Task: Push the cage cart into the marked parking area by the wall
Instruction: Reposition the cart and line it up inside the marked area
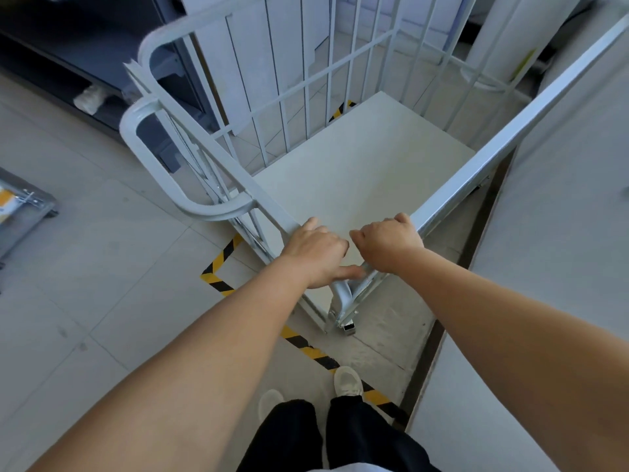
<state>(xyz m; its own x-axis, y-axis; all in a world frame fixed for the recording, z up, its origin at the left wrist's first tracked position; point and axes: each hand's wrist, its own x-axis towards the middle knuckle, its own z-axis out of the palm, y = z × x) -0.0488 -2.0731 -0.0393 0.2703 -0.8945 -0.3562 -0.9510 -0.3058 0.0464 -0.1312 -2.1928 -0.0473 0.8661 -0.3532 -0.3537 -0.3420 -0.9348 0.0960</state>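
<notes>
A grey metal cage cart (360, 158) with barred sides and a pale flat deck stands in front of me, its right side close along the white wall (561, 199). Yellow-black floor tape (218, 267) marks a parking area; a corner of it lies left of the cart and a strip runs back under my feet. My left hand (316, 255) grips the top rail of the cart's left side at its near corner. My right hand (388, 245) grips the top rail of the right side at the same corner.
A dark shelving unit (68, 63) stands at the far left with a wrapped bundle on its low shelf. Another metal trolley (23, 212) sits at the left edge. A white column (503, 39) rises behind the cart. My shoes (347, 381) stand on the tape strip.
</notes>
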